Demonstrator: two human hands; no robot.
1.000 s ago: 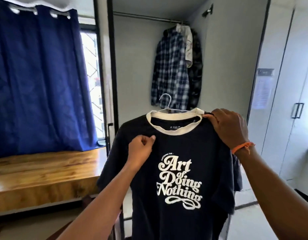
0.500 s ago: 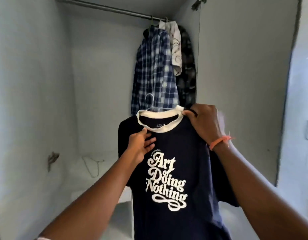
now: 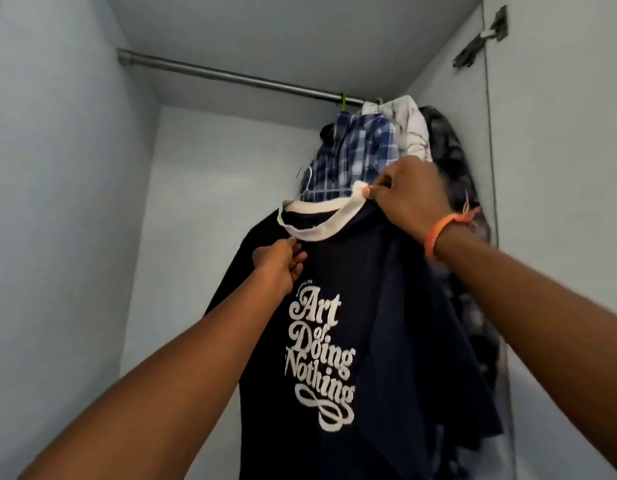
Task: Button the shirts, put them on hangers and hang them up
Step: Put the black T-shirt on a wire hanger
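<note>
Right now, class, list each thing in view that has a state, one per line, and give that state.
Dark T-shirt: on a hanger, held up, not yet on the rail.
Wire hanger: inside the T-shirt, hook free of the rail.
Rail: bare on the left, shirts bunched at its right end.
Plaid shirt: hung up.
Left hand: pinches the T-shirt's chest.
Right hand: grips the collar.

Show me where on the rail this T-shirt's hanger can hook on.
The rail is bare from the left wall bracket to the green hanger hook. The right end is crowded: the plaid shirt, a white garment and a dark one bunch there. The right hand and left hand hold the T-shirt below.
</note>
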